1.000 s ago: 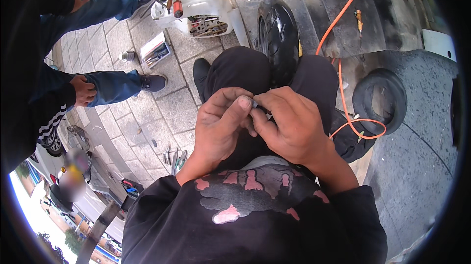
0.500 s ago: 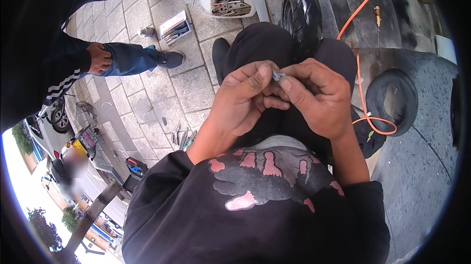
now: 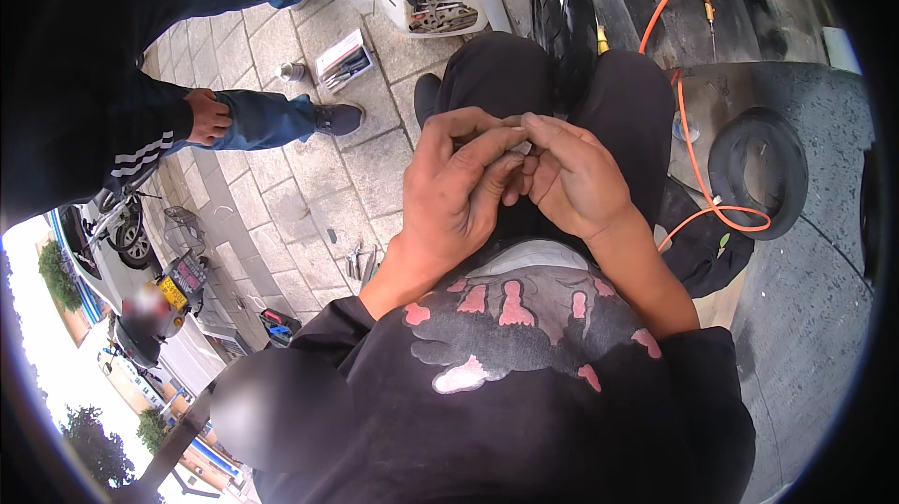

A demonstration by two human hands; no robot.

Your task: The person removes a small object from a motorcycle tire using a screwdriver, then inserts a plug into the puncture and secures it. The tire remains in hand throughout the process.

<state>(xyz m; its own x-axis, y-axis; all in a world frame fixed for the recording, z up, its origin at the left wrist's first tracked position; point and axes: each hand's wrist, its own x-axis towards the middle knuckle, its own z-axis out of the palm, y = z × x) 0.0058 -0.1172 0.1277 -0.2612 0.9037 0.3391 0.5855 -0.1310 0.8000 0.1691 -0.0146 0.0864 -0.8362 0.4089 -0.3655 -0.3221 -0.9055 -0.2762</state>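
Observation:
Over my lap, both hands meet around a small grey metal piece [image 3: 522, 147]. Its kind cannot be made out, as fingers cover most of it. My left hand [image 3: 457, 187] has its fingers curled, thumb and forefinger pinching at the piece. My right hand [image 3: 582, 178] presses against it from the other side, thumb uppermost and fingers bent beneath. The fingertips of the two hands touch. Just beyond my knees stands a glossy black tyre [image 3: 565, 26].
An orange hose [image 3: 667, 9] loops at right beside a tyre lying flat [image 3: 788, 187] and a screwdriver [image 3: 707, 9]. Ahead are a white tool bin [image 3: 489, 7], a tool case [image 3: 330, 58] and a can [image 3: 292, 71]. Another person's legs [image 3: 267, 117] stand left; hand tools [image 3: 354, 262] lie on the paving.
My fingers have closed further over the metal piece, which shows less. My right thumb has shifted up across it and my left hand has turned, its back now facing up more.

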